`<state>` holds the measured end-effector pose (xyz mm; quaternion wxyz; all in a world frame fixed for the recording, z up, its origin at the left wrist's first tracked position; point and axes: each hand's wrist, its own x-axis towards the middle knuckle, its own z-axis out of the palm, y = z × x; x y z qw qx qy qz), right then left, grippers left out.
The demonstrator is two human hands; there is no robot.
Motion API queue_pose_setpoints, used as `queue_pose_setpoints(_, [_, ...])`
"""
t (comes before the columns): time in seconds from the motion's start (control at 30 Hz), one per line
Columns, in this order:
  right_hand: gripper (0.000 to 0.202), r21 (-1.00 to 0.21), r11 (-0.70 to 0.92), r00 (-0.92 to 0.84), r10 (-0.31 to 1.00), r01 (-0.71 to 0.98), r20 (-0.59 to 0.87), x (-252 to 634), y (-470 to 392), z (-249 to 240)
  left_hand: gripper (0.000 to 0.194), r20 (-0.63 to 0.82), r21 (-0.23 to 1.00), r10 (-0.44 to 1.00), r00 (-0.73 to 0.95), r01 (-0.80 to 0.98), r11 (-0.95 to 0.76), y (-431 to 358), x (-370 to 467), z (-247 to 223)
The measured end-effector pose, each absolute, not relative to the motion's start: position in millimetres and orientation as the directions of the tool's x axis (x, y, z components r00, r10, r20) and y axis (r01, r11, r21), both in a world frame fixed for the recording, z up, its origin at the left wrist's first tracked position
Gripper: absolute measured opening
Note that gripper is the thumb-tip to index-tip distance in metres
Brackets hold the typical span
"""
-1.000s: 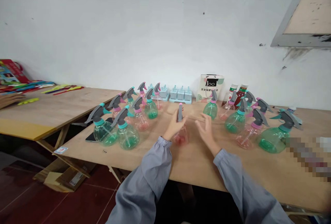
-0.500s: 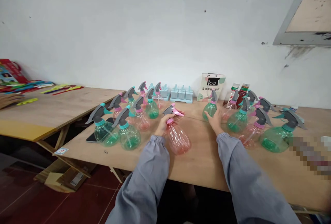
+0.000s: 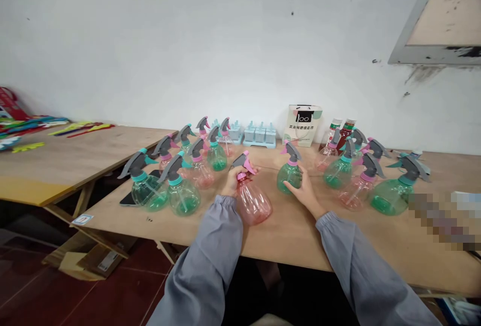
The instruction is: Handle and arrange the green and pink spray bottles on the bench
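Note:
My left hand (image 3: pixel 233 179) is closed round the neck of a pink spray bottle (image 3: pixel 254 202) with a grey and pink spray head, tilted at the middle of the wooden table (image 3: pixel 285 238). To its right, my right hand (image 3: pixel 305 189) grips the side of a green spray bottle (image 3: pixel 288 177) with a pink collar and a grey and pink head. Several green and pink spray bottles (image 3: pixel 184 198) stand in a group to the left. Another group of such bottles (image 3: pixel 338 171) stands to the right of my right hand.
Light blue ice-pop moulds (image 3: pixel 259 135) and a paper bag (image 3: pixel 303 125) stand by the wall, with red-filled bottles (image 3: pixel 343 135) beside them. A dark phone (image 3: pixel 130 198) lies behind the left bottles. Another table (image 3: pixel 75 158) at the left holds coloured strips.
My right hand has brought the green bottle leftward and nearer to the pink one. My left hand still holds the pink bottle. The other person's hand at the far left is gone from view.

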<state>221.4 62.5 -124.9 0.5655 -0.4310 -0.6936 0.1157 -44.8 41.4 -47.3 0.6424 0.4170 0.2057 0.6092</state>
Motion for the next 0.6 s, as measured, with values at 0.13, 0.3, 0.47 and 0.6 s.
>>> queue_pose_setpoints(0.13, [0.083, -0.668, 0.603, 0.006, 0.740, 0.437, 0.672, 222.1, 63.9, -125.1, 0.010, 0.256, 0.759, 0.956, 0.142, -0.642, -0.108, 33.6, -37.4, -40.0])
queue_pose_setpoints(0.3, [0.084, -0.686, 0.583, 0.009, 0.759, 0.436, 0.651, 222.4, 63.3, -124.7, 0.013, 0.177, 0.774, 0.978, 0.109, -0.629, -0.070, 33.3, -32.7, -33.7])
queue_pose_setpoints(0.47, [0.083, -0.681, 0.586, 0.016, 0.753, 0.440, 0.658, 221.7, 62.7, -124.3, 0.011, 0.207, 0.764, 0.977, 0.048, -0.632, -0.131, 42.2, -36.1, -44.5])
queue_pose_setpoints(0.6, [0.083, -0.673, 0.584, 0.004, 0.753, 0.454, 0.657, 221.5, 61.0, -122.0, 0.023, 0.099, 0.792, 0.994, 0.055, -0.609, -0.045, 42.7, -35.4, -46.6])
